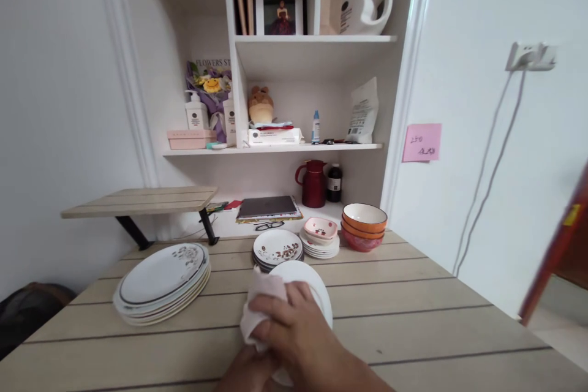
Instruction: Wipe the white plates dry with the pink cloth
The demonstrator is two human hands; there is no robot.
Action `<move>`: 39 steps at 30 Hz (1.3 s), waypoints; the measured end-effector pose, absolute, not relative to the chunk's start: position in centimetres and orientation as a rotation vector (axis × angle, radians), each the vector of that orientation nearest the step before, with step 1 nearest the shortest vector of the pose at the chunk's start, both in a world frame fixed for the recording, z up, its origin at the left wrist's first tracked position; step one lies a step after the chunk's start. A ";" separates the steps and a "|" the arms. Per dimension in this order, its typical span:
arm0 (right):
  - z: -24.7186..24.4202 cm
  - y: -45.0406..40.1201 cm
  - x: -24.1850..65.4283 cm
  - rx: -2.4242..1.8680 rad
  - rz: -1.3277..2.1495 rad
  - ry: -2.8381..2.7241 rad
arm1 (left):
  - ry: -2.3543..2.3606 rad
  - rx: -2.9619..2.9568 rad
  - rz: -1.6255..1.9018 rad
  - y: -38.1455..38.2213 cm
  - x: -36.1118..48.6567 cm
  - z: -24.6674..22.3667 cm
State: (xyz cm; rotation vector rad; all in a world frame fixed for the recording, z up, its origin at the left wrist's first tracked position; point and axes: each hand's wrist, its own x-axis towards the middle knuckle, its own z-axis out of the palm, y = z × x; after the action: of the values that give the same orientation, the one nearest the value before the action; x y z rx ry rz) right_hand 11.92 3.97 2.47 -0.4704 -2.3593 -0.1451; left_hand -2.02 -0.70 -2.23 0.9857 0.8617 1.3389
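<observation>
A plain white plate (321,294) is in front of me, partly covered by my hands. My right hand (296,324) is closed on a crumpled pale pink cloth (261,294) and presses it against the left part of the plate. Lower down, my left hand (250,370) is at the plate's near left edge and seems to grip it; my right hand hides most of its fingers. Just behind the plate sits a stack of small flower-patterned plates (278,248).
Large oval plates (160,275) are stacked at left. At the back right stand small white dishes (321,248) topped by a pink square bowl (320,228), and nested orange bowls (364,226). Behind are a laptop (267,206), glasses (269,226) and a red jug (313,184).
</observation>
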 end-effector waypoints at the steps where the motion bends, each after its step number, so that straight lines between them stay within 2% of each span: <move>1: 2.8 4.5 12.6 -0.555 -0.134 -2.309 | 0.843 0.966 1.322 -0.1 -1.9 -2.5; 6: 3.0 7.9 15.6 -0.817 0.178 -1.991 | 0.728 0.736 1.253 0.0 -1.6 -2.6; 11: 2.2 9.4 16.6 -1.005 0.677 -1.748 | 0.641 0.538 1.316 0.1 -1.6 -2.0; 14: 1.9 9.4 16.4 -1.038 0.796 -1.686 | 0.618 0.463 1.414 0.4 -1.6 -1.5; 22: 1.0 8.2 15.1 -1.050 0.572 -1.881 | 0.599 0.462 1.610 0.6 -1.7 -0.7; 32: 0.8 6.1 13.6 -1.061 0.007 -2.267 | 0.585 0.411 1.735 0.7 -1.4 -0.3; 36: 1.0 4.5 12.7 -0.916 -0.135 -2.402 | 0.592 0.409 1.737 1.0 -1.6 -0.6; 39: 1.4 4.2 12.6 -0.744 -0.085 -2.447 | 0.513 0.425 1.654 1.3 -2.1 -1.4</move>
State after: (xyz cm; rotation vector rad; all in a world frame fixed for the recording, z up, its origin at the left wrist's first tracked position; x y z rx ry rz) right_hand 12.59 4.22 1.40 -0.7443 -2.4474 -0.0849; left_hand -2.14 1.33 -1.38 0.4254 0.5131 1.6540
